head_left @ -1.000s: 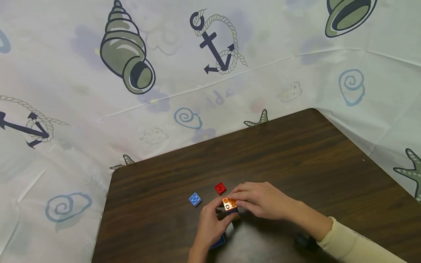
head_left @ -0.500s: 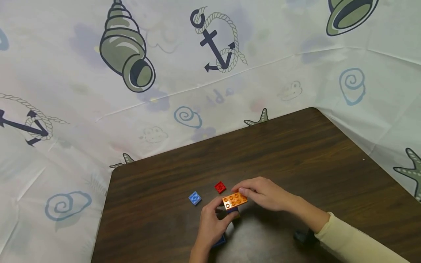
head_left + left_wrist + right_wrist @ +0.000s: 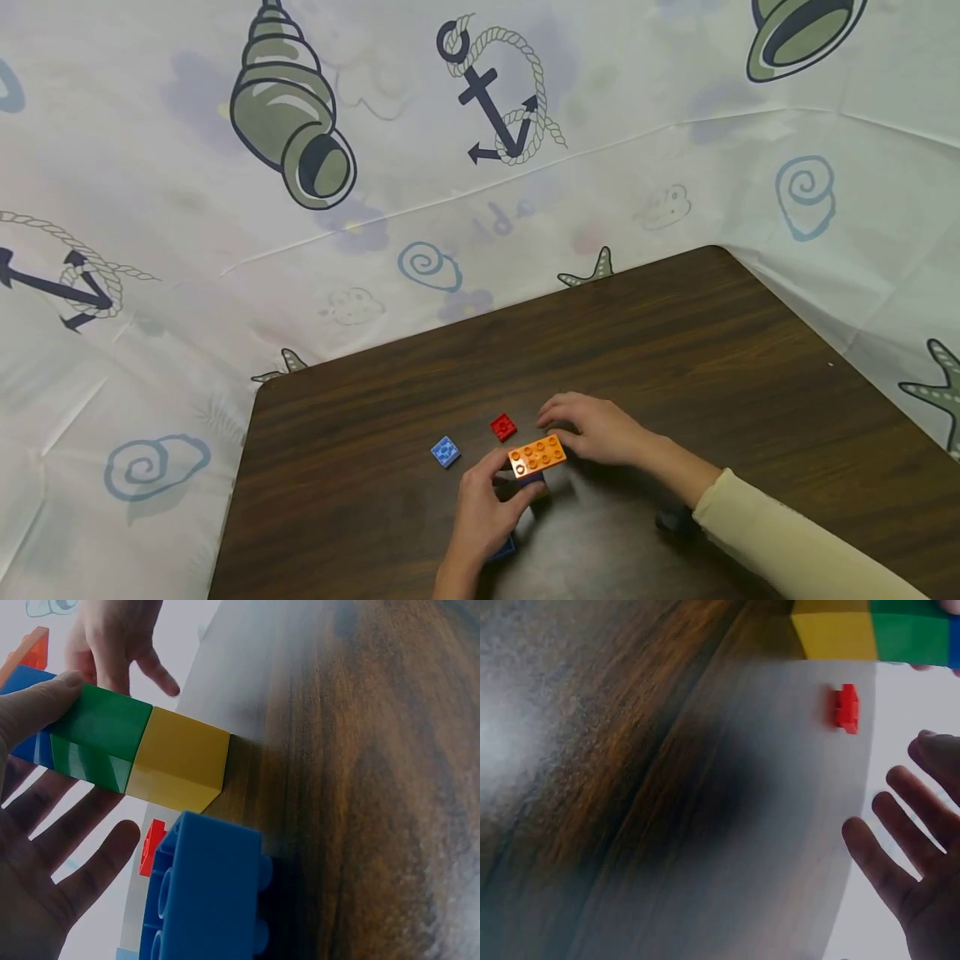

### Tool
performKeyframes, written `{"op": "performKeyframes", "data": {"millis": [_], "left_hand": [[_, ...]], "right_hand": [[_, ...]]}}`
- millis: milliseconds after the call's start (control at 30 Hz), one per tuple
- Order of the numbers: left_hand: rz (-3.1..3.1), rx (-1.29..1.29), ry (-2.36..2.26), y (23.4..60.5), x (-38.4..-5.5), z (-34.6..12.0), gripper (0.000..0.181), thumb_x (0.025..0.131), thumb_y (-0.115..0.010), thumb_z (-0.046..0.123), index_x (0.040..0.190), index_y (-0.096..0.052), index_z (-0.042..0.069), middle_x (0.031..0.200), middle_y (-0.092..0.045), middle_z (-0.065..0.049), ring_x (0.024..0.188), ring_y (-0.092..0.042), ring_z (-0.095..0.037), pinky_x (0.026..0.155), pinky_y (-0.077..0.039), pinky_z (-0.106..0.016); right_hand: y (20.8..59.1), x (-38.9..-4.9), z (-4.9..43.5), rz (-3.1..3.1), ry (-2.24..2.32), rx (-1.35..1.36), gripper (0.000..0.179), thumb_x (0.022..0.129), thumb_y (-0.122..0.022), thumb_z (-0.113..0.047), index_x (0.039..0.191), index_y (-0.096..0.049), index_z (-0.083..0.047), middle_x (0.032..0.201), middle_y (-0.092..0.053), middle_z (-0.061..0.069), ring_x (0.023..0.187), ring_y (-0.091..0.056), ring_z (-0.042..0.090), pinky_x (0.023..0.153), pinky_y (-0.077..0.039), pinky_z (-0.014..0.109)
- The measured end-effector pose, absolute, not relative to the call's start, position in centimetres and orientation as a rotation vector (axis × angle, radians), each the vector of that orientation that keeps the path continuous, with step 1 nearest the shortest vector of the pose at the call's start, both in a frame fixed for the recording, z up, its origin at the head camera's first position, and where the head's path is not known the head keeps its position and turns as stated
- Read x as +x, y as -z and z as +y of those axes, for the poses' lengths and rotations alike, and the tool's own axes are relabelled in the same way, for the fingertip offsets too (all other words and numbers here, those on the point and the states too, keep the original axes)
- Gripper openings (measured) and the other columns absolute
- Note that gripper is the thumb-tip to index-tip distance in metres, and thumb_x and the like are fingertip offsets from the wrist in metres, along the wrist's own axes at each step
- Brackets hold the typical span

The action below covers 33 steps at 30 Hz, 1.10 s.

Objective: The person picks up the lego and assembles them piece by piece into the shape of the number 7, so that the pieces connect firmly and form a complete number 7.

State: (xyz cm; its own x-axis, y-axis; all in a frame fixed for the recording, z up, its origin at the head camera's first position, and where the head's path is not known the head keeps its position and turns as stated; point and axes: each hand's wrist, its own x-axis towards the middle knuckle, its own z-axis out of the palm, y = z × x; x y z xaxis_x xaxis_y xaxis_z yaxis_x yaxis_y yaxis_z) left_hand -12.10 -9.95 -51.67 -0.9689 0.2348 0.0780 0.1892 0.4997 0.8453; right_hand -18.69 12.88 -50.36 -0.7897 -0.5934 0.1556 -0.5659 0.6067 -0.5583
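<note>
A tower of toy building bricks stands on the table by my left hand point(image 3: 483, 508). In the left wrist view its yellow brick point(image 3: 180, 757) is at the bottom, with a green brick point(image 3: 101, 733) and a blue brick point(image 3: 31, 750) above. A longer orange brick point(image 3: 537, 455) lies across the top, its right end overhanging. My left thumb and fingers grip the tower around the blue and green bricks. My right hand point(image 3: 596, 429) hovers just right of the orange brick, fingers loosely extended, holding nothing.
A small red brick point(image 3: 503, 427) and a light blue brick point(image 3: 446, 452) lie beyond the tower. A larger blue brick point(image 3: 214, 892) lies near my left wrist. A dark object point(image 3: 675, 523) shows under the right forearm. A patterned cloth point(image 3: 420, 200) borders the brown table point(image 3: 645, 333).
My right hand has drawn off the orange brick, moving right and slightly away, uncovering its whole studded top. My left hand keeps its grip on the tower.
</note>
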Motion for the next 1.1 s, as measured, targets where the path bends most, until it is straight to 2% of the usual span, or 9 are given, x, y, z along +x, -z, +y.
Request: {"op": "performKeyframes", "data": {"millis": [200,367,567,667,900,1100], "left_hand": [[2.677,0.387,-1.502,51.7,-12.1,-10.0,0.035,0.080,-0.082,0.036,0.111,-0.067,0.027,0.103,-0.065,0.013,0.093,-0.061,-0.008,0.083,-0.051,-0.038],[2.666,0.394,-1.520,51.8,-12.0,-10.0,0.035,0.080,-0.082,0.035,0.110,-0.067,0.027,0.101,-0.065,0.013,0.092,-0.061,-0.008,0.083,-0.052,-0.039],[2.672,0.404,-1.521,51.8,-12.1,-10.0,0.034,0.080,-0.081,0.036,0.110,-0.067,0.026,0.102,-0.065,0.013,0.092,-0.061,-0.009,0.083,-0.051,-0.035],[2.671,0.409,-1.524,51.8,-12.1,-10.0,0.035,0.081,-0.081,0.036,0.111,-0.067,0.026,0.104,-0.065,0.013,0.093,-0.061,-0.009,0.083,-0.051,-0.033],[2.690,0.425,-1.522,51.9,-12.1,-10.0,0.034,0.081,-0.082,0.033,0.111,-0.067,0.027,0.105,-0.066,0.013,0.094,-0.062,-0.009,0.083,-0.051,-0.034],[2.695,0.432,-1.526,51.9,-12.1,-10.0,0.035,0.081,-0.082,0.030,0.113,-0.067,0.027,0.108,-0.066,0.012,0.096,-0.062,-0.009,0.083,-0.051,-0.035]], "right_hand": [[51.3,-19.3,11.8,2.788,0.882,-1.052,0.030,0.090,-0.068,-0.011,0.120,-0.069,-0.014,0.130,-0.058,0.002,0.121,-0.053,0.022,0.095,-0.047,0.047],[51.8,-19.9,10.7,2.792,0.856,-1.103,0.033,0.094,-0.066,-0.016,0.127,-0.066,-0.013,0.138,-0.054,0.003,0.126,-0.051,0.023,0.099,-0.044,0.047],[52.0,-20.2,9.5,2.698,0.716,-1.163,0.045,0.097,-0.061,-0.028,0.140,-0.056,-0.017,0.153,-0.040,0.001,0.142,-0.032,0.025,0.108,-0.033,0.052],[52.1,-20.2,9.2,2.675,0.658,-1.164,0.049,0.097,-0.059,-0.035,0.143,-0.052,-0.019,0.155,-0.036,0.000,0.144,-0.027,0.026,0.110,-0.029,0.053],[52.3,-20.3,8.7,2.657,0.577,-1.154,0.055,0.097,-0.055,-0.043,0.146,-0.049,-0.020,0.156,-0.034,-0.001,0.145,-0.025,0.027,0.111,-0.025,0.056],[52.4,-20.4,8.6,2.671,0.514,-1.163,0.060,0.095,-0.056,-0.047,0.148,-0.046,-0.021,0.155,-0.037,0.001,0.143,-0.029,0.028,0.110,-0.027,0.055]]}}
